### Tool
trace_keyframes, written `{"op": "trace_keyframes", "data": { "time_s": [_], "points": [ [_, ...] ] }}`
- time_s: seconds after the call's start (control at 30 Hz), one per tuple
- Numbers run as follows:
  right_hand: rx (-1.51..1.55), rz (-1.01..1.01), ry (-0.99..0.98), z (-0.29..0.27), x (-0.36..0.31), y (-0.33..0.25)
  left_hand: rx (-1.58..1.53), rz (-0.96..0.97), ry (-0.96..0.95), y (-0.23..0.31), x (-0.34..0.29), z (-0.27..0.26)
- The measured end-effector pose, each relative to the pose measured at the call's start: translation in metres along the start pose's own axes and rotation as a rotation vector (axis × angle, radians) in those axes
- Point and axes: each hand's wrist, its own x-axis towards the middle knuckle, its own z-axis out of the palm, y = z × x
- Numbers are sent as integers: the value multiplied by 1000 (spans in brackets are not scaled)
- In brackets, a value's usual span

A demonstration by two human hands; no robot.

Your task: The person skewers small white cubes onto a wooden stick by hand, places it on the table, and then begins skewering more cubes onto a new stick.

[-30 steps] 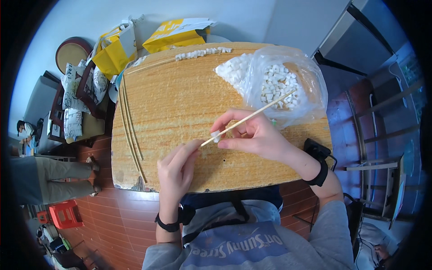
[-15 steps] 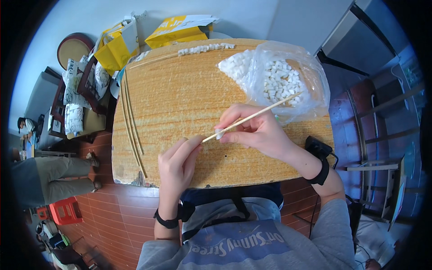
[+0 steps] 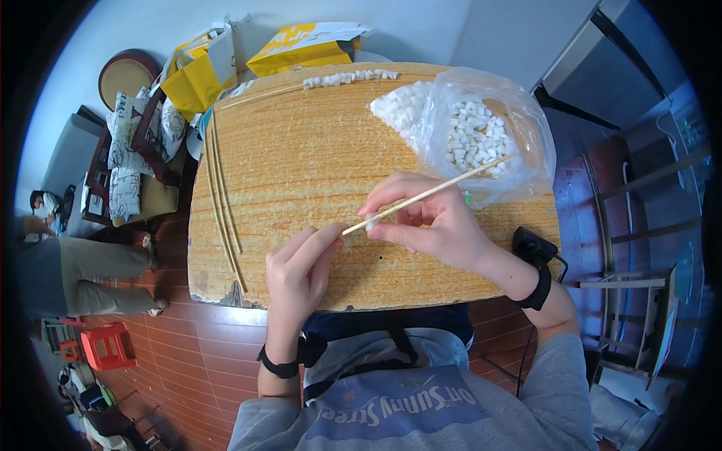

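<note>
A thin wooden stick [image 3: 459, 179] slants above the table, its far end over the clear plastic bag [image 3: 535, 139]. My left hand [image 3: 297, 267] pinches its near end between thumb and fingers. My right hand [image 3: 440, 222] is closed around a small white piece [image 3: 371, 222], held at the stick near my left fingertips; whether the stick passes through it I cannot tell. White cube-like pieces [image 3: 475, 135] lie in the bag, and more white pieces [image 3: 398, 107] are heaped at its left. At the far edge lies another stick bearing a row of white pieces [image 3: 350, 78].
Several bare sticks [image 3: 222, 199] lie along the left side of the wooden table [image 3: 301, 165]. Yellow-and-white bags [image 3: 304, 51] stand beyond the far edge. A black device [image 3: 534, 244] sits by my right wrist. Another person [image 3: 105, 274] stands at the left, near a red stool [image 3: 109, 346].
Both hands keep their grip, with the stick at nearly the same slant. The right fingers have shifted slightly around the white piece. The whole view has moved a little.
</note>
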Motion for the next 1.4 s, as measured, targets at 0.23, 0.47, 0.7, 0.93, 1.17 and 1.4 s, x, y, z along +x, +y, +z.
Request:
{"op": "trace_keyframes", "data": {
  "time_s": [0.23, 0.47, 0.7, 0.93, 1.17, 1.4],
  "points": [
    [-29, -73, 21, 2, 0, 5, 4, -4, -4, 1, 0, -1],
    [3, -88, 35, 5, 0, 7, 3, 17, 16, -1, -1, 1],
    [25, -90, 46, 5, -1, 6, 15, 20, 5, -2, 0, 2],
    [131, 156, 209, -4, 1, -13, 3, -120, 3, 0, 0, 1],
    [80, 38, 364, -47, -2, -39, -20, -300, 20, 6, 1, -4],
    [-1234, 93, 491, -103, -10, -15, -5, -221, 104, 6, 2, 0]
  ]
}}
